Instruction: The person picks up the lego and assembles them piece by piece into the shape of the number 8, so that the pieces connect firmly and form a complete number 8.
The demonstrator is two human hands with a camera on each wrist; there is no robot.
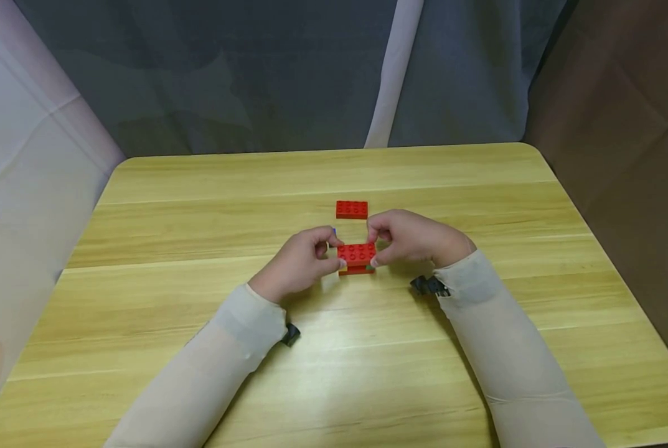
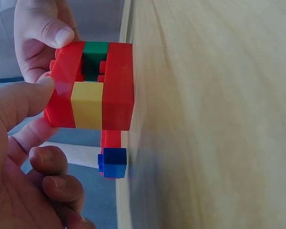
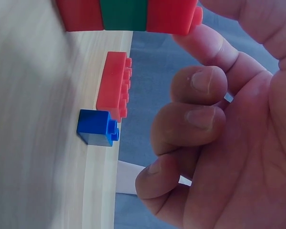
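Note:
A small brick stack (image 1: pixel 357 257) stands on the wooden table (image 1: pixel 199 224), with red layers at top and bottom and yellow and green bricks between (image 2: pixel 93 86). My left hand (image 1: pixel 332 250) pinches its left side, thumb against the upper red brick (image 2: pixel 62 81). From the right, my right hand (image 1: pixel 376 247) pinches the other side; its thumb (image 2: pixel 47 29) lies on the top edge. In the right wrist view the stack (image 3: pixel 126 13) sits at the top edge, my right hand's fingers (image 3: pixel 200 98) curled beside it.
A loose red brick (image 1: pixel 352 210) lies on the table just beyond the stack, and a small blue brick (image 3: pixel 96 128) sits next to it (image 3: pixel 113 86). Grey curtains hang behind the table's far edge. Black wrist camera mounts (image 1: pixel 429 285) sit under both sleeves.

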